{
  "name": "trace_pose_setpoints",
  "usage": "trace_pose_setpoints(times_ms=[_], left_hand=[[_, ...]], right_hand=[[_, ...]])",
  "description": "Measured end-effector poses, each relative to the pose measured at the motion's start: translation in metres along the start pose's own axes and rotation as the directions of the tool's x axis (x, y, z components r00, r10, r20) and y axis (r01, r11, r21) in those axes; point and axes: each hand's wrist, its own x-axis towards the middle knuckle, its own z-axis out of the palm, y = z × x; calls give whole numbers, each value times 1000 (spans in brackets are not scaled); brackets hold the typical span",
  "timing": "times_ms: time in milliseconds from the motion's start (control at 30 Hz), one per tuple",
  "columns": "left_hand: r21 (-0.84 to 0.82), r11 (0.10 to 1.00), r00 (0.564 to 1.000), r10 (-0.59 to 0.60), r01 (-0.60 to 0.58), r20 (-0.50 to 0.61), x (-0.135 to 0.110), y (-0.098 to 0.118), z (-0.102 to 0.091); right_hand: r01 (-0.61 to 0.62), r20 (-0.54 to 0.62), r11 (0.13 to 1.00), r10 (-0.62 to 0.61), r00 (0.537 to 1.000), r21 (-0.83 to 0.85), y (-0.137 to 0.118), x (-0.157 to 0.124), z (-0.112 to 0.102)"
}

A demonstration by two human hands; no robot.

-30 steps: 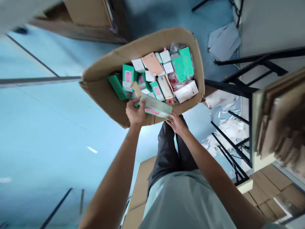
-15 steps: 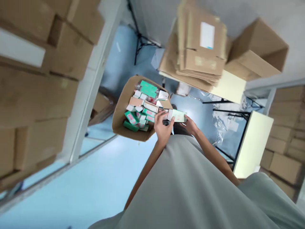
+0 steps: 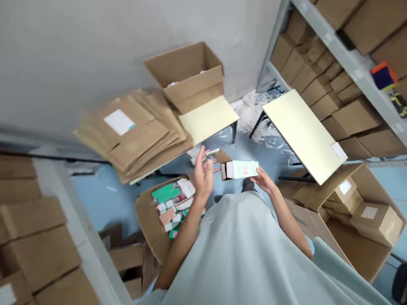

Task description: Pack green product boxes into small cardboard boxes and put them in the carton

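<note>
From where I stand, the pale green box (image 3: 246,169) is held over the floor just in front of the person's shirt (image 3: 254,250), and I take my bearings from it. Its upper face carries small orange-pink marks (far too small for me to read), and a brown flap (image 3: 222,156) stands out at its left end. The right hand (image 3: 264,181) grips the box's right end, thumb and fingers closed on the corner, forearm slanting in from the right. Left of the box, the left hand (image 3: 204,178) is raised with fingers spread wide and pointing away from the body; I cannot tell whether any finger touches the flaps. Farther left of the box and lower, a carton (image 3: 149,224) holds green, white and tan packages. Beyond the box to the left, flattened cardboard (image 3: 143,135) is stacked on a table, bearing a white label (image 3: 119,122) with a blue corner, its print not legible. Well to the right of the box, a large carton (image 3: 337,190) contains smaller cartons (image 3: 377,226) with white labels, equally unreadable.
</note>
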Motion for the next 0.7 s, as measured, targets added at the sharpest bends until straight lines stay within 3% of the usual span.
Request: trace_pose_setpoints(times_ms=[133, 233, 400, 533, 700], left_hand=[[-7, 997, 965, 79, -80, 248, 67, 39, 85], [-43, 992, 909, 125, -117, 398, 97, 62, 158], [-39, 963, 726, 228, -268, 649, 122, 85, 267], [-86, 946, 606, 269, -313, 749, 143, 87, 338], [-98, 963, 532, 222, -251, 817, 188, 78, 404]], right_hand=[[36, -36, 991, -32, 999, 129, -45, 6, -55], [66, -76, 960, -47, 996, 272, -80, 10, -95], [107, -175, 886, -30, 984, 451, -125, 14, -150], [125, -231, 842, 0, 973, 525, -149, 24, -173], [141, -286, 829, 23, 958, 541, -181, 50, -178]])
